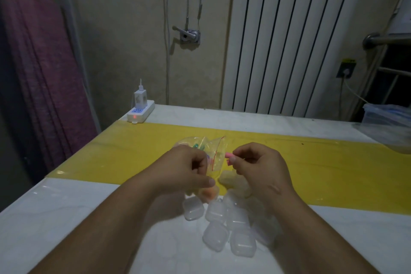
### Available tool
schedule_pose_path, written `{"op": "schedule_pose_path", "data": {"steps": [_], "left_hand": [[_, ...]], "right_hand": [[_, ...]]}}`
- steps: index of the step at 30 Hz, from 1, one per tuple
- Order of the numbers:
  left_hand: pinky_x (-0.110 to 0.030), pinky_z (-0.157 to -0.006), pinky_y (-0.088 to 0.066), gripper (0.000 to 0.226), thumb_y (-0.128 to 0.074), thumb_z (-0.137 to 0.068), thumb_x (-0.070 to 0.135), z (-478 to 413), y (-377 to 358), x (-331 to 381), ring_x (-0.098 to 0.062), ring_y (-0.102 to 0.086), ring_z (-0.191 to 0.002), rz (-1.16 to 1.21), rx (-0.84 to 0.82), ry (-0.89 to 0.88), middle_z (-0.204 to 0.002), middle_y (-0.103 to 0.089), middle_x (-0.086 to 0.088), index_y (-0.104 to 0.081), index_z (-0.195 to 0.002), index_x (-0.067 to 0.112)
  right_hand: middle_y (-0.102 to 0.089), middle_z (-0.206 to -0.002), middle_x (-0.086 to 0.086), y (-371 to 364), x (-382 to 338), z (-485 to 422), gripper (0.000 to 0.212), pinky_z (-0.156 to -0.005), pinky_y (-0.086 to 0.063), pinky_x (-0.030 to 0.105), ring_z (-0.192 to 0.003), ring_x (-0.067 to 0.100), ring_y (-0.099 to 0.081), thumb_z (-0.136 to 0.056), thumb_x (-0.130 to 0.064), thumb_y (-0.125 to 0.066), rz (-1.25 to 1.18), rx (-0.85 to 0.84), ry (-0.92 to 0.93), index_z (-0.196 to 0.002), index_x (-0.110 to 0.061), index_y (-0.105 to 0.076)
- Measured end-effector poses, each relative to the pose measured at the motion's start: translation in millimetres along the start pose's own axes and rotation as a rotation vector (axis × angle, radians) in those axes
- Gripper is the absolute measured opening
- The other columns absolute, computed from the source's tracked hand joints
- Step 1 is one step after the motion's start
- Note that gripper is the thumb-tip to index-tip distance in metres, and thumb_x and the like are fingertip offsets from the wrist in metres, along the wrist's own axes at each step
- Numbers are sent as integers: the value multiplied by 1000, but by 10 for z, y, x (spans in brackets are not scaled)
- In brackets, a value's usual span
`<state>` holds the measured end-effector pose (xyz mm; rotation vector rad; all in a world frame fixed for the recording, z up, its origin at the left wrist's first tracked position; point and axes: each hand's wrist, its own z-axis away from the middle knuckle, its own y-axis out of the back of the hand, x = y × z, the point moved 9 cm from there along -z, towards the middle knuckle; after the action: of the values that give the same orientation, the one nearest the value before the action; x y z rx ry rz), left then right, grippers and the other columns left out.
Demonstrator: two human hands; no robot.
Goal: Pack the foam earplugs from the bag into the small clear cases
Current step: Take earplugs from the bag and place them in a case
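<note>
Foam earplugs point(196, 147) of mixed colours sit in a clear zip bag point(219, 153), which the left hand point(189, 171) grips above the yellow band point(333, 173) crossing the table point(66, 218). The right hand point(260, 167) pinches one pink earplug point(229, 155) between thumb and fingertips just beside the bag's red-lined mouth. Small clear cases point(222, 224) lie heaped toward the near edge, partly hidden under both wrists; a white power strip point(140, 113) with a charger point(140, 98) sits at the far left corner, and a clear plastic tub point(387, 120) is at the right edge.
</note>
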<state>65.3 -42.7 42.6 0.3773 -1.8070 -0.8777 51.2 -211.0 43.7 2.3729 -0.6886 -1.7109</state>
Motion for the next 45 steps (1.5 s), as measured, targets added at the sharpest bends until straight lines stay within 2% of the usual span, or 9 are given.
{"op": "schedule_pose_path", "data": {"steps": [9,11,14,18,22,27,36,41,45], "left_hand": [[-26,-57,-38,44,-87,-62,26,156,-228,-176,-7,-43,-59,-234,-348,53,-68,-53,12,-45,-76,21],[-24,-58,-40,32,-80,-66,18,138,-167,-125,-7,-45,-61,-130,-301,27,-69,-55,10,-51,-79,20],[-24,-69,-51,27,-69,-68,9,105,-70,-37,-11,-61,-76,318,-210,12,-87,-68,-7,-70,-93,20],[-23,-72,-53,23,-69,-75,5,77,-83,-11,-17,-63,-87,694,-105,4,-110,-62,-27,-78,-91,18],[-25,-74,-55,24,-72,-70,4,35,-132,-29,-17,-67,-89,862,-6,-14,-104,-67,-17,-70,-93,10],[-25,-78,-55,31,-73,-71,0,-11,-70,-51,-17,-66,-90,918,119,-67,-94,-71,-4,-64,-99,10],[-23,-74,-55,29,-66,-79,-16,5,-49,-32,-15,-65,-81,818,179,-58,-87,-72,-6,-68,-95,8],[-22,-70,-55,28,-71,-77,-13,9,-38,-40,-8,-65,-76,746,210,-34,-82,-73,0,-69,-95,8],[-20,-69,-55,27,-71,-74,-18,8,-16,-22,-6,-69,-80,761,247,-49,-94,-72,-1,-67,-91,3]], "right_hand": [[-72,-72,-5,14,-22,10,11,-69,-57,42,-70,17,-67,-85,-25,-74,-14,28,14,-82,-27,-63],[-71,-76,-5,62,-23,10,11,-68,-58,42,-66,15,-67,-88,-20,-69,-27,51,1,-84,-30,-66],[-72,-75,-4,103,-29,7,19,-70,-60,39,-62,11,-67,-87,-10,-65,-48,49,-24,-81,-26,-74],[-72,-69,-4,68,-7,7,14,-71,-60,44,-61,15,-68,-83,-12,-71,-48,-4,-59,-79,-25,-76],[-71,-64,-1,4,21,14,16,-67,-59,42,-58,15,-66,-83,-8,-71,-44,-65,-83,-77,-23,-75],[-66,-63,1,-60,9,36,25,-49,-49,27,-49,12,-56,-89,4,-59,-138,-154,-140,-78,-15,-72],[-67,-67,7,-233,18,129,12,-60,-53,28,-60,15,-60,-88,-4,-66,-336,-283,-222,-79,-6,-75],[-66,-65,5,-242,39,130,7,-51,-49,24,-52,12,-57,-91,-2,-63,-353,-264,-229,-92,-3,-70],[-65,-64,9,-248,49,127,8,-56,-56,26,-56,16,-62,-89,4,-63,-446,-248,-272,-89,-1,-70]]}}
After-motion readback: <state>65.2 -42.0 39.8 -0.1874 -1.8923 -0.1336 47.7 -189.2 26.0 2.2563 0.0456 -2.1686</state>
